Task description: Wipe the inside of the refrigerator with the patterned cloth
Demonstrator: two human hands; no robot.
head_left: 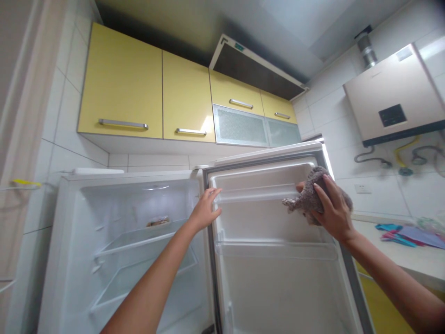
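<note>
My right hand point(332, 208) presses a bunched grey-brown cleaning cloth point(313, 192) against the upper right part of the open fridge door's point(267, 218) inner side. Its fingers wrap over the cloth, and part of the cloth hangs out to the left near the top door shelf point(257, 192). At the door's hinge-side edge is my left hand point(206, 211), fingers apart and holding nothing; whether it touches the door I cannot tell. Left of that hand stands the fridge interior point(118, 199) with its glass shelves point(139, 239).
A small brown item point(158, 221) lies on the upper fridge shelf. Yellow wall cabinets point(121, 83) hang above, with a range hood point(260, 65) beside them. A water heater point(396, 97) is on the right wall. Coloured cloths point(413, 234) lie on the counter point(378, 253).
</note>
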